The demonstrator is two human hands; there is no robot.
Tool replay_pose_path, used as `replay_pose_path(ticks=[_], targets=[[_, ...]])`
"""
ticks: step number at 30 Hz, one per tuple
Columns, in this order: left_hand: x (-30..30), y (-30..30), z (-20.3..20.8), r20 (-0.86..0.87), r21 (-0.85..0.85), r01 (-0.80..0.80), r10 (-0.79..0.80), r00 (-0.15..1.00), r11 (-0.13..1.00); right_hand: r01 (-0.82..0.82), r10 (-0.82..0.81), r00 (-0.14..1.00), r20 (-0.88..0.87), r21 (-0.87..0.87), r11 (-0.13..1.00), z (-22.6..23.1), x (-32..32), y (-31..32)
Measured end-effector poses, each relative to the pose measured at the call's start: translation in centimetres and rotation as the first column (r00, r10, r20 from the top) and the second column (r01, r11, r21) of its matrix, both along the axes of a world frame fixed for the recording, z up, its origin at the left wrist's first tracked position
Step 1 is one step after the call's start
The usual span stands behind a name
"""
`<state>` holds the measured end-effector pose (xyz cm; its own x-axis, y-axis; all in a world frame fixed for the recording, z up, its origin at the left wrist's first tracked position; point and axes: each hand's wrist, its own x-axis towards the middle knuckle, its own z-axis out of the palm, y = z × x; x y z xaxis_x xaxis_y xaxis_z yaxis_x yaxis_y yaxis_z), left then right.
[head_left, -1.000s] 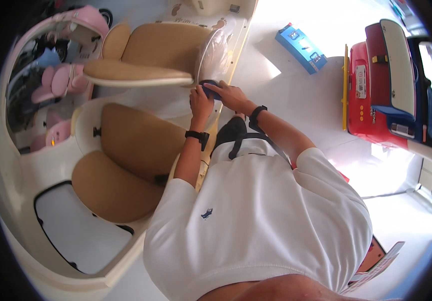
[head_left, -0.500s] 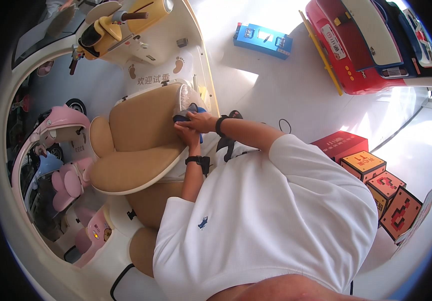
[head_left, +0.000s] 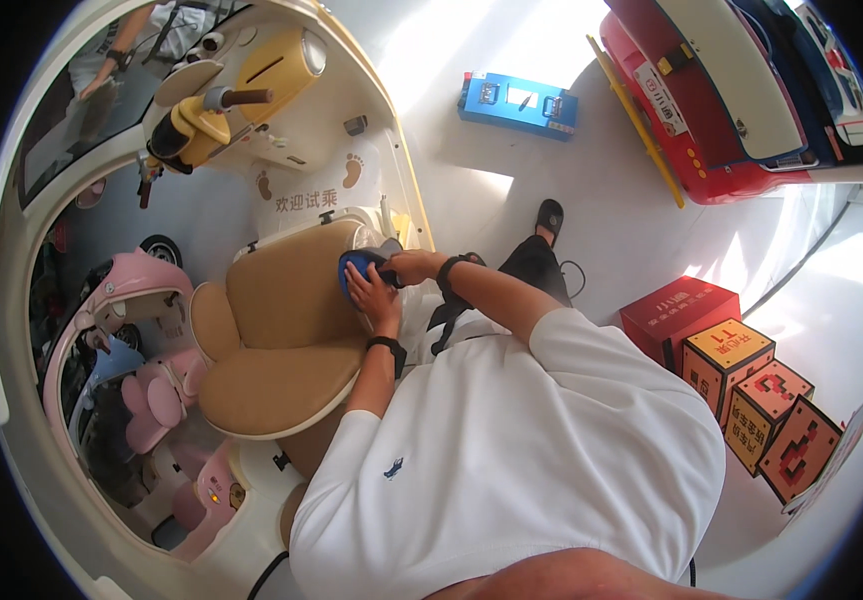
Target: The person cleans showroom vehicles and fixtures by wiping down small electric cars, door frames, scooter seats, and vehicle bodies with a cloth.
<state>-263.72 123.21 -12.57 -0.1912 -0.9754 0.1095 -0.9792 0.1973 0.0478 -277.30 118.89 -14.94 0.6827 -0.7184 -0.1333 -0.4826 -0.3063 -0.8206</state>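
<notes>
Both hands are on a rounded blue-and-grey object (head_left: 348, 264) with dark parts, whose exact kind I cannot make out. My left hand (head_left: 372, 297) lies against its blue side, fingers bent over it. My right hand (head_left: 415, 266) closes on its dark end, the fingertips partly hidden. The object is at the right edge of the tan padded seat (head_left: 291, 268) of a small cream vehicle. Clear crinkled plastic (head_left: 364, 236) shows on the seat's side, just behind the object.
The vehicle's yellow-and-brown handlebar (head_left: 196, 125) stands at the far left. A blue case (head_left: 519, 105) lies on the white floor ahead. To the right are a red vehicle with an open lid (head_left: 686, 125), a red box (head_left: 679, 312) and several patterned cubes (head_left: 728, 347). A pink vehicle (head_left: 136, 280) stands beyond the left opening.
The object has turned, showing more of its blue side. My left hand has shifted from beneath onto that side, and my right hand has moved slightly right. My view has shifted, revealing a foot.
</notes>
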Motion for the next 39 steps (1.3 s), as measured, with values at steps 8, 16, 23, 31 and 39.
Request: replay_pose_path(ticks=[8, 16, 23, 31, 39], targets=[[-5.4, -4.5, -1.1, -0.064, 0.431, 0.062, -0.038, 0.997, 0.9, -0.127, 0.137, 0.989, -0.054, 0.167, 0.978, 4.9, -9.2, -3.5], [-27.6, -11.4, -2.8, -0.245, 0.733, 0.474, -0.461, 0.853, 0.487, 0.419, -0.365, 0.85, -0.38, 0.066, 0.906, 9.7, -29.1, -1.5], [-47.9, -12.8, 8.5, -0.671, 0.212, 0.911, -0.626, 0.398, 0.353, 0.908, -0.992, 0.113, -0.054, -0.399, 0.126, 18.0, -41.9, 6.4], [-57.9, -12.4, 18.9, -0.586, -0.36, 0.919, -0.805, -0.089, 0.161, 0.542, -0.774, -0.418, 0.476, -0.553, -0.633, 22.6, -51.0, 8.2], [-62.1, -17.4, 15.4, -0.325, -0.431, 0.899, -0.943, -0.069, 0.083, 0.418, -0.859, -0.499, 0.113, -0.837, -0.353, 20.5, -53.5, 0.6]])
